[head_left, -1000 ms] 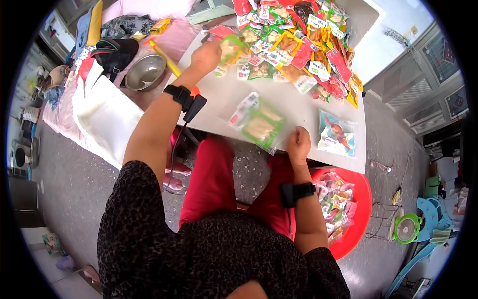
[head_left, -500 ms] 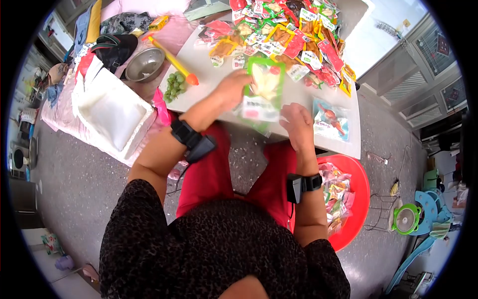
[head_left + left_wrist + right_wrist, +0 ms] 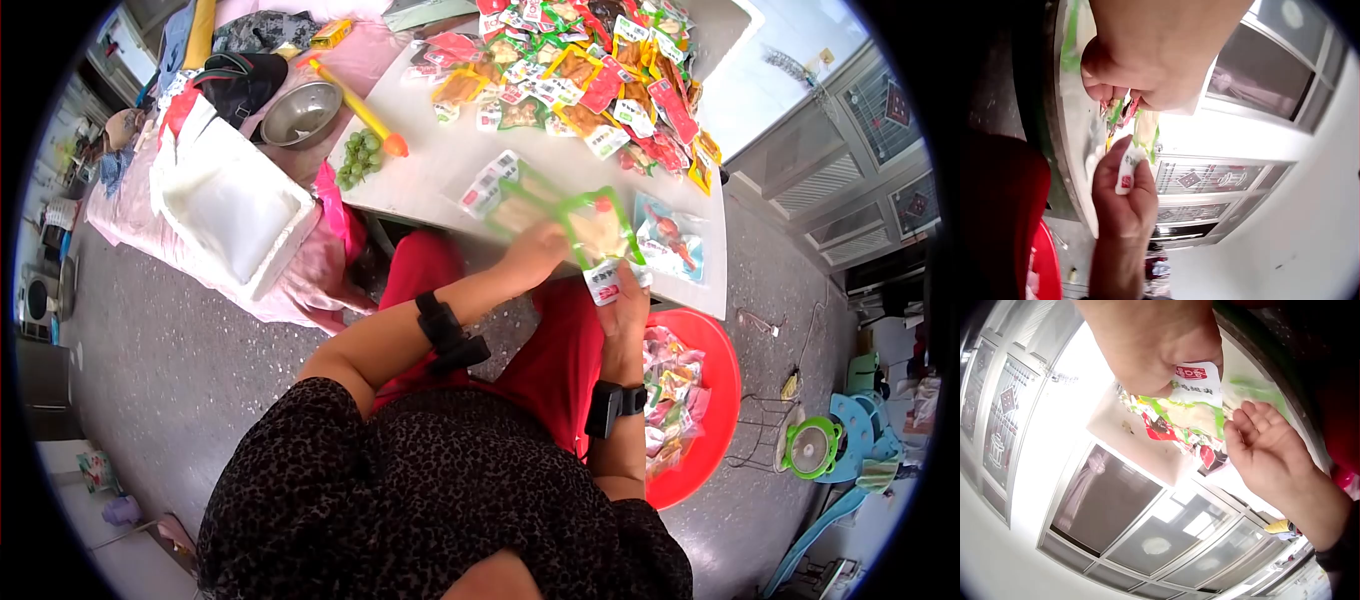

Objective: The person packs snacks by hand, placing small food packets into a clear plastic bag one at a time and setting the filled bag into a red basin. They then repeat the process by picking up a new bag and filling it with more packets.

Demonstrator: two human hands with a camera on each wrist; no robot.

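Observation:
My right hand (image 3: 625, 305) pinches the white label end of a green-edged clear food packet (image 3: 600, 235) with pale pieces inside. That packet is raised over the table's front edge, and its printed label (image 3: 1194, 384) shows beside the thumb in the right wrist view. Close at the packet's other side is my left hand (image 3: 535, 258), its fingers loosely bent, fingertips right at the packet's edge (image 3: 1219, 422). A second green-edged packet (image 3: 515, 200) lies on the table just beyond the left hand, blurred. To the right rests a blue-and-white packet (image 3: 668, 240) with a reddish picture.
A large heap of colourful food packets (image 3: 600, 75) covers the table's far side. Green grapes (image 3: 358, 160) and a yellow-orange tube (image 3: 365, 115) lie at its left. A red tub (image 3: 715, 400) with packets stands below right; a white foam box (image 3: 235, 220) and metal bowl (image 3: 300, 115) sit left.
My left hand went from the heap's left side toward the right hand, bringing a green-edged packet. The right hand, holding nothing before, now pinches that packet by its label end.

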